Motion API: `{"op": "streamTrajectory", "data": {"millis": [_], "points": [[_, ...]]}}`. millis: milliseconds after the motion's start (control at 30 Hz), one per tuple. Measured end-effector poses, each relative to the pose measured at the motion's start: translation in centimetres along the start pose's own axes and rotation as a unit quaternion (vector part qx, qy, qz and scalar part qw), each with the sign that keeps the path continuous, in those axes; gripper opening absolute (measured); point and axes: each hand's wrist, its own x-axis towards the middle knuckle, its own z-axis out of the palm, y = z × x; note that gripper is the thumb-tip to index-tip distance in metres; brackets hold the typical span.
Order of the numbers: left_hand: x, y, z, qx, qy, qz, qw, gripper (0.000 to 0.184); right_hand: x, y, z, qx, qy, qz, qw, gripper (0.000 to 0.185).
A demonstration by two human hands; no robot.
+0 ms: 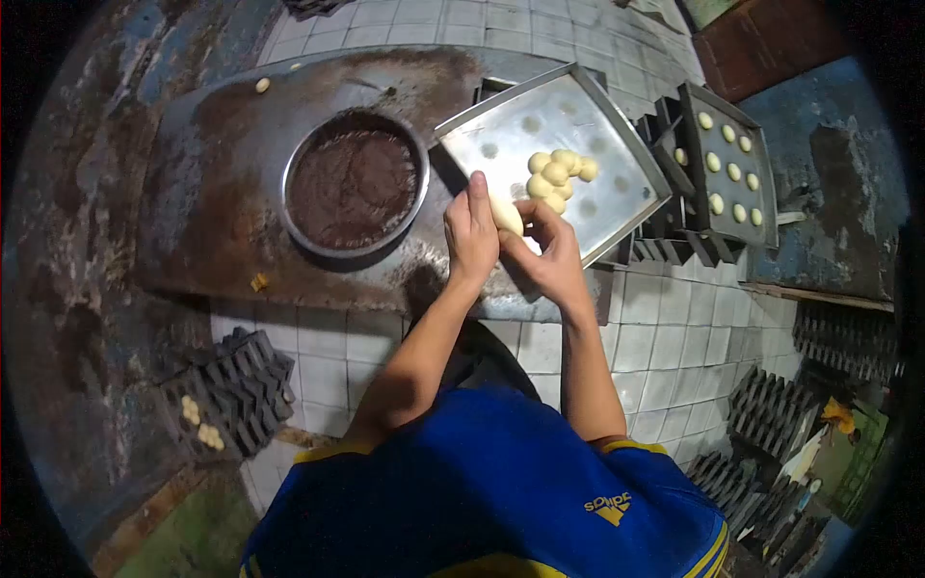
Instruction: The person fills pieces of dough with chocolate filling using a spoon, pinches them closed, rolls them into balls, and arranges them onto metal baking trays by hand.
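A pale piece of dough [506, 214] is held between my two hands, above the near left corner of a metal tray. My left hand [471, 239] is closed against its left side, thumb pointing away from me. The fingers and thumb of my right hand [549, 252] pinch its right end. Beyond my hands, a cluster of round dough balls [554, 174] sits on the metal tray [520, 111], some stacked on others. To the left stands a round metal pan [422, 154] holding a dark brown paste [352, 188]. The undersides of my fingers are partly hidden.
The worn metal table [212, 193] carries the pan and tray, with a small dough ball [262, 86] near its far edge. At right, another tray [761, 207] holds spaced dough balls above stacked dark trays. More dark racks [252, 385] stand at lower left, over white floor tiles [323, 332].
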Motion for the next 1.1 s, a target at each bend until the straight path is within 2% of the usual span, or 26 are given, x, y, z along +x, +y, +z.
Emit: {"op": "streamTrajectory", "data": {"millis": [33,67,100,167,200,233,300,333,433,467,500,533,567,600,633,667,700,767,833,867,900,933,967,1000,1033,1100], "points": [[-0.4,1.9,-0.7,0.009,0.043,0.029,0.999,0.068,0.0,-0.5,0.5,0.055,-0.02,0.023,0.998,0.028],[-1.6,3.8,-1.6,-0.077,-0.004,-0.001,0.997,0.06,0.0,-0.6,1.5,0.086,-0.006,0.002,0.996,0.028],[-1.7,2.7,-2.1,-0.087,0.001,0.004,0.996,0.066,0.2,-1.3,3.3,-0.03,0.052,-0.052,0.997,0.024],[-2.4,3.3,-2.7,-0.045,0.025,-0.001,0.999,0.075,0.4,-0.6,5.9,0.028,0.13,-0.058,0.989,0.022],[-2.9,4.0,-1.9,-0.122,0.13,-0.072,0.981,0.081,0.3,-1.6,6.5,0.081,0.13,-0.033,0.988,0.023],[-3.0,4.4,-3.3,-0.225,0.076,-0.067,0.969,0.069,0.7,-2.4,6.8,0.082,0.122,-0.035,0.988,0.023],[-3.4,6.0,-6.6,-0.233,-0.084,0.009,0.969,0.048,1.0,-3.2,7.0,0.105,0.087,-0.036,0.99,0.025],[-3.4,5.6,-7.3,-0.208,-0.095,0.012,0.973,0.036,1.3,-3.6,7.2,0.121,0.074,-0.041,0.989,0.025],[-3.3,4.8,-10.1,-0.27,-0.034,-0.011,0.962,0.028,1.4,-5.5,7.5,0.105,-0.037,0.044,0.993,0.029],[-3.7,5.4,-11.6,-0.309,-0.061,-0.063,0.947,0.023,1.2,-6.3,8.0,0.106,-0.04,0.053,0.992,0.029],[-3.0,2.0,-13.0,-0.311,-0.088,-0.075,0.943,0.029,0.9,-7.0,8.6,0.101,-0.089,0.051,0.99,0.032],[-3.5,-1.6,-13.7,-0.283,-0.109,-0.057,0.951,0.036,0.5,-7.2,9.2,0.097,-0.137,0.051,0.985,0.036],[-4.0,-3.9,-14.3,-0.255,-0.131,-0.036,0.957,0.044,0.6,-6.7,9.7,-0.042,-0.156,-0.014,0.987,0.044],[-4.4,-3.7,-15.3,0.013,-0.151,0.074,0.986,0.06,0.9,-6.0,10.6,-0.125,-0.141,-0.022,0.982,0.048],[-5.3,-3.6,-15.3,-0.047,-0.104,0.119,0.986,0.06,1.1,-5.0,11.4,-0.208,-0.124,-0.03,0.97,0.052],[-5.1,-3.4,-16.2,-0.027,-0.128,0.075,0.988,0.059,1.7,-3.6,12.0,-0.229,-0.118,0.094,0.962,0.059],[-4.8,-3.3,-17.5,-0.008,-0.151,0.032,0.988,0.057,2.4,-0.3,12.3,-0.184,-0.124,0.165,0.961,0.065],[-4.5,-4.9,-20.5,-0.01,-0.129,0.026,0.991,0.053,2.1,9.8,13.0,-0.21,-0.085,0.144,0.963,0.07],[-4.4,-5.0,-23.7,0.125,-0.093,-0.046,0.987,0.05,-1.3,19.2,13.5,-0.461,-0.135,0.135,0.866,0.065],[-4.8,-7.1,-25.6,0.159,-0.038,-0.032,0.986,0.051,-3.8,23.8,13.5,-0.49,-0.144,0.126,0.85,0.054],[-4.8,-8.7,-27.5,0.163,-0.038,-0.035,0.985,0.051,-5.9,27.1,13.4,-0.519,-0.153,0.113,0.833,0.046],[-4.6,-10.0,-29.5,0.155,0.0,-0.059,0.986,0.051,-6.7,28.7,13.2,-0.515,-0.156,0.113,0.835,0.046],[-4.4,-10.7,-31.8,0.146,0.038,-0.085,0.985,0.05,-7.3,29.8,13.1,-0.504,-0.14,0.049,0.851,0.042],[-4.4,-10.7,-34.4,0.16,0.023,-0.035,0.986,0.049,-8.1,30.2,13.7,-0.491,-0.123,-0.012,0.863,0.04],[-4.1,-10.1,-36.9,0.199,-0.023,-0.072,0.977,0.052,-8.4,29.2,14.6,-0.488,-0.125,-0.006,0.864,0.04],[-2.8,-9.7,-40.1,0.157,0.007,-0.148,0.976,0.044,-7.0,26.4,15.5,-0.446,-0.177,0.117,0.869,0.035]]}}
